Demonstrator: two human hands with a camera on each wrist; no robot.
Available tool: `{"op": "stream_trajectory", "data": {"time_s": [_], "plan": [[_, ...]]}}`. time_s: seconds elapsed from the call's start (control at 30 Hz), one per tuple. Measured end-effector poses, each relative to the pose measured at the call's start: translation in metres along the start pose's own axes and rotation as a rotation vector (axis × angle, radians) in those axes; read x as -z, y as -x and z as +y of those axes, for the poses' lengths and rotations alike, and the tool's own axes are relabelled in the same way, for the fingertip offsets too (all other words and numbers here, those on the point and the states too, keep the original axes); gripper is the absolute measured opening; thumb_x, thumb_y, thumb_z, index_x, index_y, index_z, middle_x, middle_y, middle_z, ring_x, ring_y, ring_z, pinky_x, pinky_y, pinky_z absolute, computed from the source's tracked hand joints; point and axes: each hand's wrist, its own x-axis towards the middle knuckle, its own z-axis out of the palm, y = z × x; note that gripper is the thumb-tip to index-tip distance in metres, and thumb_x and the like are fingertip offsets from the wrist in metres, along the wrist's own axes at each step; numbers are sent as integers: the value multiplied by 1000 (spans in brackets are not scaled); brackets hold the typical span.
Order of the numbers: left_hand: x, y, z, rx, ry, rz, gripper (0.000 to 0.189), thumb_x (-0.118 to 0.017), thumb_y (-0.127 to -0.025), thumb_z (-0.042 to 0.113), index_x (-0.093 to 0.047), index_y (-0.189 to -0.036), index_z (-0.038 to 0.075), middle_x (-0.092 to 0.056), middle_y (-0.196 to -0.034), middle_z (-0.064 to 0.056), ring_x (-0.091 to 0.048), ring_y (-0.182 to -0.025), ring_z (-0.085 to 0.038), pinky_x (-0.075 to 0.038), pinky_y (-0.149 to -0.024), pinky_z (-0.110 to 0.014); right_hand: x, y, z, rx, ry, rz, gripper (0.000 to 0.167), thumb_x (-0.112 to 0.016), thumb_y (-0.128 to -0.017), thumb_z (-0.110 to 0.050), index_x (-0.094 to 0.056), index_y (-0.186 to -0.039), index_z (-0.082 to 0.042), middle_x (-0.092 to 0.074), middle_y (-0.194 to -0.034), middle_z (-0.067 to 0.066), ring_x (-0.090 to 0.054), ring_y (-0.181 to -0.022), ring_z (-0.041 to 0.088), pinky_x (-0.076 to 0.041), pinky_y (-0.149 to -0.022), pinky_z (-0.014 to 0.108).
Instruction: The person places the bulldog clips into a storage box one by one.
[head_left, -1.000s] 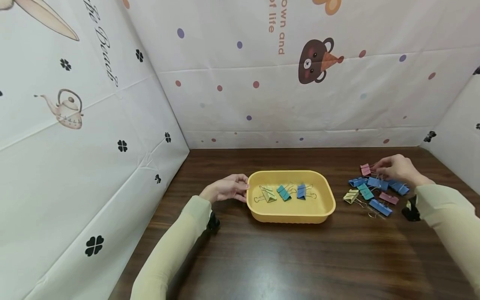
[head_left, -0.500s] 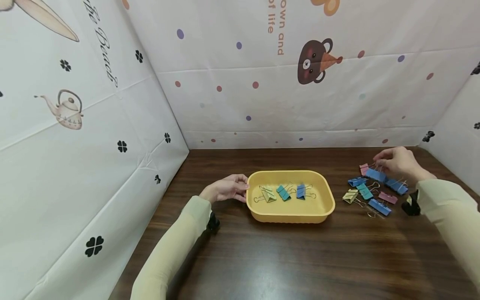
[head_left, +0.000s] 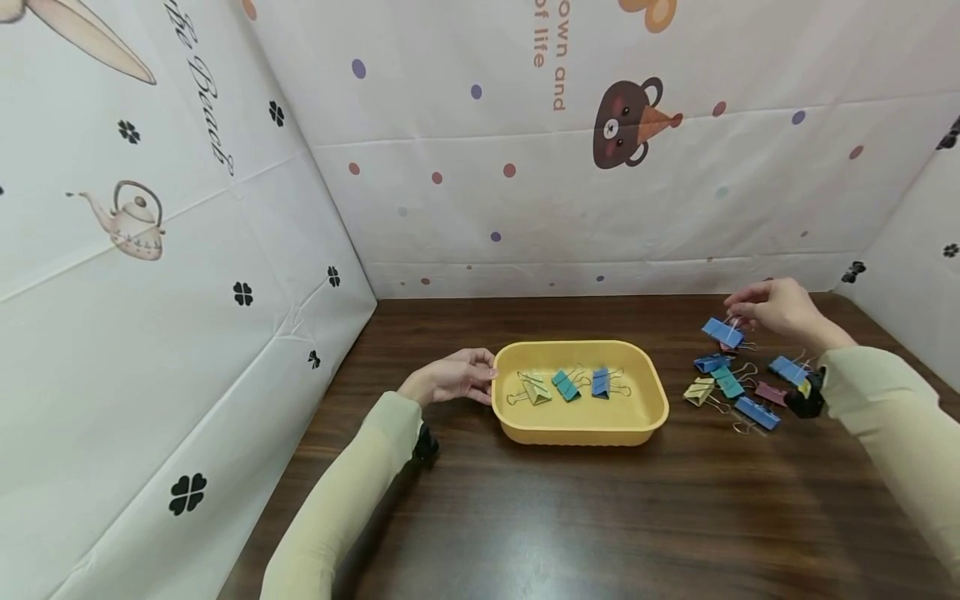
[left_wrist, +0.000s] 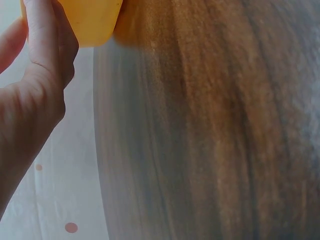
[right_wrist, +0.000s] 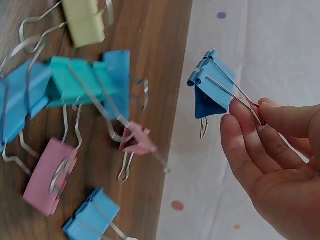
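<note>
My right hand (head_left: pixel 780 312) pinches a blue binder clip (head_left: pixel 723 332) by one wire handle, between thumb and fingertips. In the right wrist view this blue clip (right_wrist: pixel 214 82) hangs in the air from the fingers, its other handle pointing down. My left hand (head_left: pixel 455 377) holds the left rim of a yellow tray (head_left: pixel 581 437), with the thumb over the edge. Inside the tray lie a yellow clip (head_left: pixel 537 387), a teal clip (head_left: pixel 566 385) and a blue clip (head_left: pixel 601 382), set apart in a row. In the left wrist view, the fingers reach the tray's yellow wall (left_wrist: pixel 95 22).
Right of the tray lies a loose group of binder clips: a teal one (head_left: pixel 727 382), a yellow one (head_left: pixel 699 392), a dark pink one (head_left: pixel 771 393) and several blue ones. Printed white cloth walls (head_left: pixel 420 217) bound the dark wooden table (head_left: pixel 525 517) at back and sides.
My right hand has taken a blue binder clip from the group, lifted it and carried it left and farther back, over the pink clip. My left hand and the tray stay put.
</note>
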Motion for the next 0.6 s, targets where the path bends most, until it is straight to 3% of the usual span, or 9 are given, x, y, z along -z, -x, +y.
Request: {"op": "stream_trajectory", "data": {"time_s": [0.23,0.6], "plan": [[1,0,-1,-4,-1,-1,11,-48,-100,3,-43,-109,7,-57,-89,-8,-60,-73,-17,-60,-69,-32,-7,-5,-19,36,-39,7,32,-54,-98,-12,-58,-119,12,-74,-89,14,-71,-70,16,-59,-60,29],[-1,2,0,-12,7,-3,12,-49,-100,4,-42,-109,5,-56,-89,-10,-60,-73,-17,-60,-68,-31,-21,-5,-56,63,-142,-83,34,-53,-99,-12,-55,-122,12,-71,-100,19,-72,-76,16,-60,-67,28]]}}
